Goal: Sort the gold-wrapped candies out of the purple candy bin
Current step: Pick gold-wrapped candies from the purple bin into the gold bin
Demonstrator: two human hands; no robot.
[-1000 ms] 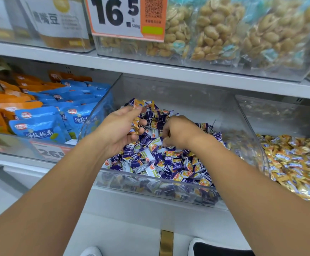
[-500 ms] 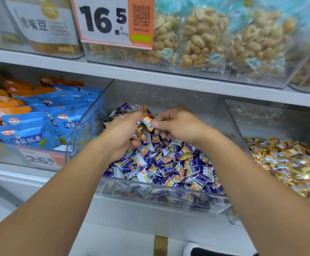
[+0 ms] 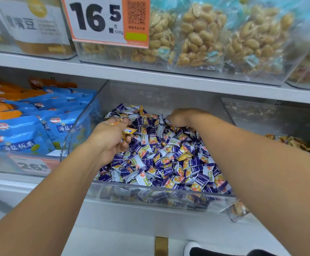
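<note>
Over the left side of the clear purple candy bin (image 3: 80,137), the left hand (image 3: 111,139) curls its fingers round a few gold-wrapped candies (image 3: 129,131) already picked out. Toward the back of the purple candies (image 3: 169,157), the right hand (image 3: 183,118) digs knuckles-up into the heap; whether it holds anything I cannot tell. Picking seems midway. Next, find another gold wrapper, then carry the handful to the gold candy bin (image 3: 296,143) on the right.

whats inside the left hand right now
The left hand grips a few gold-wrapped candies; two or three poke out past the curled fingers. Any more in the palm are hidden, so the count is unclear.
</note>
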